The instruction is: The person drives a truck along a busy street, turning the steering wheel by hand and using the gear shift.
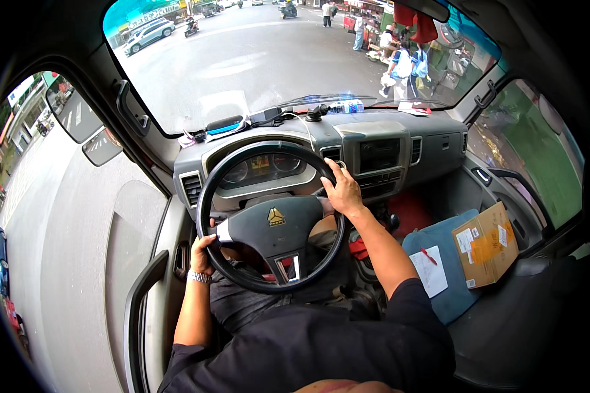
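Observation:
I sit at the steering wheel (pixel 269 148) of a vehicle cab. My left hand (pixel 202 254), with a metal watch at the wrist, grips the lower left of the black rim. My right hand (pixel 341 187) grips the upper right of the rim, fingers curled over it. Behind the wheel is the instrument cluster (pixel 236 171). On the right seat (pixel 442 308) lie a white pad (pixel 431 281) with a red pen (pixel 428 256) and a brown cardboard box (pixel 488 262) with labels.
A phone mount (pixel 316 112) and small items sit on the dashboard (pixel 432 141). Through the windscreen are the road (pixel 242 52), a silver car (pixel 149 34), scooters, pedestrians (pixel 403 65) and roadside stalls at right. A side mirror (pixel 75 108) hangs outside the left door.

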The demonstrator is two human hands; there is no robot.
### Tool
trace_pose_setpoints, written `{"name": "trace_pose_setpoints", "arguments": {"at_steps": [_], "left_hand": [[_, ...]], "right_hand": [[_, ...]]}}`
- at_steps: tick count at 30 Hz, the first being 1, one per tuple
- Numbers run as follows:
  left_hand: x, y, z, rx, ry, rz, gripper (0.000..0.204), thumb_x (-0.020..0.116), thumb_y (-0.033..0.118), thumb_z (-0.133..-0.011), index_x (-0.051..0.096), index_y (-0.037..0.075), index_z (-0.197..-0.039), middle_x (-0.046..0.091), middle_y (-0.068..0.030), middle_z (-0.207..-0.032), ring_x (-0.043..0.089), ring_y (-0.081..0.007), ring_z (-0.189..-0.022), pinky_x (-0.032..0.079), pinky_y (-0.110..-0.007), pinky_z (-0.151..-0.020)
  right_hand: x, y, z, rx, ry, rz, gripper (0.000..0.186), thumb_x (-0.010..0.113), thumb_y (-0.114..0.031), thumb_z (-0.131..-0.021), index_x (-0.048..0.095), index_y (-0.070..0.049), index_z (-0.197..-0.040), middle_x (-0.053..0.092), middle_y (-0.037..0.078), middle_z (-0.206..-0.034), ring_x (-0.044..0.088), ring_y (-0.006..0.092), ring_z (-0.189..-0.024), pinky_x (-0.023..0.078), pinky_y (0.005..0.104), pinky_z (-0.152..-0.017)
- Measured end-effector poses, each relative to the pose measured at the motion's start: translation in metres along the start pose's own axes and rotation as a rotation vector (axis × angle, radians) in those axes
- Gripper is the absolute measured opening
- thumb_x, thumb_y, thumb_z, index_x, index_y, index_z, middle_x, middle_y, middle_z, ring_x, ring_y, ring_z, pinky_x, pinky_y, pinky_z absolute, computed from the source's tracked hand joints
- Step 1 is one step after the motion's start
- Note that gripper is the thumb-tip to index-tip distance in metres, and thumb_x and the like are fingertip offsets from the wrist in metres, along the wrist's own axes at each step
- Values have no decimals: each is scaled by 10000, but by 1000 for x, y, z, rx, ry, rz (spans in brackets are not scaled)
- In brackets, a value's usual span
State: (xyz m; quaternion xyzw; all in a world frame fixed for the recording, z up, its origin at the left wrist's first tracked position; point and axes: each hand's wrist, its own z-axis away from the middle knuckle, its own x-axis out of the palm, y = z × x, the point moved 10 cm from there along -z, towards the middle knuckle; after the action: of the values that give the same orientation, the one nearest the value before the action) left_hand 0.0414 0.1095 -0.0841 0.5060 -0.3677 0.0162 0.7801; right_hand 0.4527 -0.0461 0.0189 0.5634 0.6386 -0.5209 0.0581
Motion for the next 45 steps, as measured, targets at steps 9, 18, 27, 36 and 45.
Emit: {"name": "trace_pose_setpoints", "arguments": {"at_steps": [9, 18, 27, 36, 45], "left_hand": [[-6, 4, 5, 130, 113, -132, 500, 707, 238, -930, 567, 65, -1378, 647, -75, -1215, 667, -183, -1038, 598, -338, -834], [15, -44, 89, 320, 337, -472, 424, 576, 383, -1074, 548, 23, -1297, 679, -127, -1156, 692, -202, -839, 573, -340, -773], [22, -88, 114, 109, 323, -384, 400, 600, 399, -1065, 552, 31, -1215, 678, -99, -1060, 661, -180, -968, 550, -346, -889], [13, -83, 118, 178, 449, -340, 473, 629, 353, -1053, 428, 45, -1350, 628, -96, -1190, 589, -175, -1083, 468, -328, -965], [-28, -32, 64, 299, 570, -371, 339, 669, 206, -995, 565, 67, -1286, 620, -34, -1071, 623, -137, -895, 533, -278, -781]], "right_hand": [[0, 7, 2, 39, 16, -67, 546, 669, -319, -966, 514, -276, -1488, 681, 189, -1165, 680, 426, -1064, 551, 507, -901], [11, 35, 12, 280, -76, -351, 573, 688, -349, -987, 545, -36, -1444, 748, 106, -927, 732, 231, -780, 569, 371, -794], [17, 48, 46, 317, -59, -561, 541, 610, -344, -1059, 483, -16, -1470, 696, 90, -1033, 681, 156, -744, 560, 319, -731], [22, 59, 121, 314, 116, -562, 514, 495, -280, -1107, 389, 40, -1496, 656, 157, -1113, 680, 199, -747, 542, 339, -719], [15, 26, 187, 317, 20, -695, 555, 531, -188, -1081, 251, 19, -1514, 592, 162, -1145, 636, 220, -885, 529, 379, -829]]}}
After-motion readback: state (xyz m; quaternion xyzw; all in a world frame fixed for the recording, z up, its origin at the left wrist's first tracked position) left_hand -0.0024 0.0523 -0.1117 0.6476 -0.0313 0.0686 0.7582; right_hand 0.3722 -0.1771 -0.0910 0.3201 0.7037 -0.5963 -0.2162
